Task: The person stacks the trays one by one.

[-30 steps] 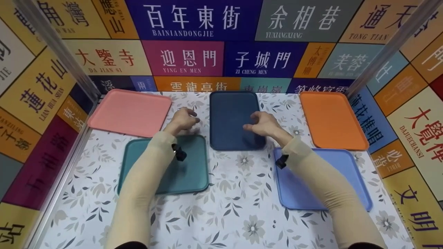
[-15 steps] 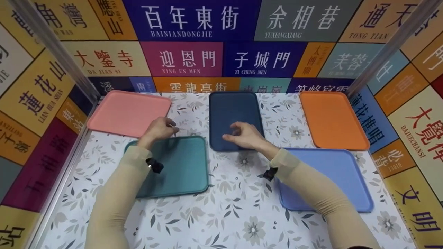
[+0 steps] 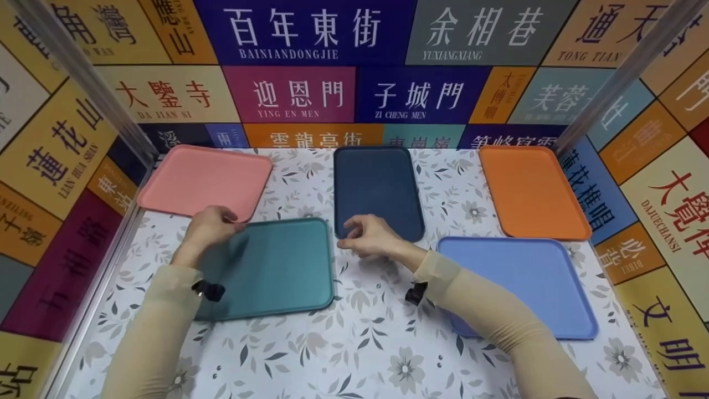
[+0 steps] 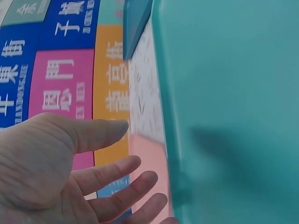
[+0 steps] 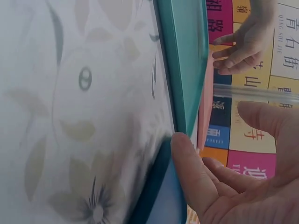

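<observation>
My left hand (image 3: 209, 231) hovers over the far left corner of the teal tray (image 3: 277, 271), overlapping the near edge of the pink tray (image 3: 210, 180) in the head view. Its fingers are spread and loosely bent with nothing between them, as the left wrist view shows beside the teal tray's rim (image 4: 164, 116). Over the near left corner of the navy tray (image 3: 378, 183) is my right hand (image 3: 370, 237), thumb apart from the relaxed fingers and holding nothing. In the right wrist view its forefinger (image 5: 189, 163) overlaps the navy tray's edge.
At the back right lies an orange tray (image 3: 534, 191), with a periwinkle blue tray (image 3: 515, 282) nearer, partly under my right sleeve. All trays lie on a floral tablecloth (image 3: 354, 349). Printed sign panels (image 3: 299, 94) and metal posts (image 3: 626, 83) enclose the table.
Both hands have moved toward me and to the left, the left one from beside the navy tray to the teal tray's corner. The trays have stayed in place.
</observation>
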Demonstrator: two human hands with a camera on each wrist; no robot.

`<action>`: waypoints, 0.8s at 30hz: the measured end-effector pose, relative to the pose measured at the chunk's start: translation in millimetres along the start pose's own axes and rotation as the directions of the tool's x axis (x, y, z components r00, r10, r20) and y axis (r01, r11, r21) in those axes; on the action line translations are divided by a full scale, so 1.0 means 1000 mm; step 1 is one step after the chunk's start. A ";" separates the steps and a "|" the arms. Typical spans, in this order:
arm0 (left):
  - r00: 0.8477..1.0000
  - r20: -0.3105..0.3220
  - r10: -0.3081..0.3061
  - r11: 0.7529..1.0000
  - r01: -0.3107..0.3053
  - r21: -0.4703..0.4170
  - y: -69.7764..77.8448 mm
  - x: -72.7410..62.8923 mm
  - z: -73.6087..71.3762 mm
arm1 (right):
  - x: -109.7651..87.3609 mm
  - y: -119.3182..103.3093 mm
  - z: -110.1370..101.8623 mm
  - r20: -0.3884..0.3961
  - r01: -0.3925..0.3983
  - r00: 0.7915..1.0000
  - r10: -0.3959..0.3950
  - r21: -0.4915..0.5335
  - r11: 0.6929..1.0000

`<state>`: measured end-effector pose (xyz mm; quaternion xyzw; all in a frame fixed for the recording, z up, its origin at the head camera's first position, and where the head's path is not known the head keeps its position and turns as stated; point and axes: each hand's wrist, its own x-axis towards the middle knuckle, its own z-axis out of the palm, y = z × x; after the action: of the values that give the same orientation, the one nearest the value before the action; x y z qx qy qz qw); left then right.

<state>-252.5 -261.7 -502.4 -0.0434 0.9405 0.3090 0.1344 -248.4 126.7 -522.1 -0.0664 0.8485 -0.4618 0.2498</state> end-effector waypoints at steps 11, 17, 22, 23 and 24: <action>0.996 -0.016 -0.092 0.995 0.092 0.046 -0.042 -0.022 -0.029 | 0.000 0.000 0.022 0.029 -0.058 0.998 0.054 0.135 0.989; 0.984 0.068 -0.166 0.986 0.167 0.002 -0.062 -0.030 -0.035 | 0.002 0.006 0.031 0.022 -0.074 0.997 0.071 0.171 0.982; 0.968 0.138 -0.211 0.969 0.226 -0.098 -0.072 -0.031 -0.033 | 0.004 0.007 0.038 0.014 -0.043 0.999 0.042 0.177 0.983; 0.965 0.147 -0.219 0.966 0.236 -0.109 -0.073 -0.031 -0.032 | 0.004 0.007 0.039 0.011 -0.035 0.999 0.033 0.171 0.985; 0.962 0.156 -0.223 0.963 0.242 -0.117 -0.074 -0.031 -0.031 | 0.004 0.007 0.040 0.006 -0.025 1.000 0.025 0.165 0.986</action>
<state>-217.8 -339.7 -512.0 -0.1408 0.8938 0.3564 0.2331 -231.8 98.8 -547.1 -0.0360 0.8076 -0.5271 0.2621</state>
